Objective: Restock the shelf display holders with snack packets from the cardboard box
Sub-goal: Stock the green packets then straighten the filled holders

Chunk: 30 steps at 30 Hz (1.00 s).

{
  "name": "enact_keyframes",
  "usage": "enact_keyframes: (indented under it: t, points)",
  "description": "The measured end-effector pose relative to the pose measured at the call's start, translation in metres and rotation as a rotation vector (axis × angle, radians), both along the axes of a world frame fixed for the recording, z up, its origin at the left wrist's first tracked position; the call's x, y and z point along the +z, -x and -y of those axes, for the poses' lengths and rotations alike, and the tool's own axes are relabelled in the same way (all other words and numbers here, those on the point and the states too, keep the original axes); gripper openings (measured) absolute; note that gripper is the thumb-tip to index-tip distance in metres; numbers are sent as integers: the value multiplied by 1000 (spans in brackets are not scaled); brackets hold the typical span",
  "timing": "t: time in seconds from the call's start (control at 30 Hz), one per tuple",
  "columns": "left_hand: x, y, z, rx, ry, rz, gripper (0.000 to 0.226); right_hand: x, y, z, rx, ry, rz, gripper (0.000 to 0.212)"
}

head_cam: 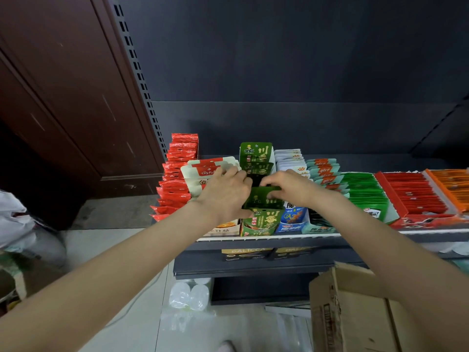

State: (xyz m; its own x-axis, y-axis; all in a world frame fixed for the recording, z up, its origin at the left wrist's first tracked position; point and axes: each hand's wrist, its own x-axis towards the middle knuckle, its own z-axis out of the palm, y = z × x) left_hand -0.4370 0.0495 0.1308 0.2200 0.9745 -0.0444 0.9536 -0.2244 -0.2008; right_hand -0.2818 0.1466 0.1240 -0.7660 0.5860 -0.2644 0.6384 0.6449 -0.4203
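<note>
The right hand (291, 188) curls its fingertips over the top edge of a dark green foil snack packet (264, 198), pinching it from the right, while the left hand (224, 193) closes on the same packet from the other side, its thumb low against the packet's left edge and its fingers bent over the row behind. The packet stands tilted in the middle of the green cardboard display holder (261, 226), between the upright green packets at the back (256, 153) and the front packet with yellow lettering. It looks light and thin, a soft crinkly pouch that will likely bend if pushed from the top alone and may slip on its glossy film, so a hold on both upper corners, near the stiffer sealed edge, seems the safest place to guide it down. Beside the holder stand a white-and-red packet row (203, 171) on the left and a blue-and-white holder (291, 219) on the right, with red foil packets (177, 179) further left. All sit on the dark metal shelf (279, 243). The brown cardboard box (350, 308) stands open on the floor, lower right, under the right forearm.
</note>
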Motion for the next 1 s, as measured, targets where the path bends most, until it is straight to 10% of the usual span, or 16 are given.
enact_keyframes:
  t: [0.23,0.7,1.0]
  points:
    - [2,2,3,-43,-57,70,73,5,-18,2,-207,-224,-305,23]
    - [-3,-2,4,12,107,-27,81,3,21,-24,49,-244,211,40]
    - [-6,-4,1,44,118,-66,84,2,27,-43,40,-78,129,19]
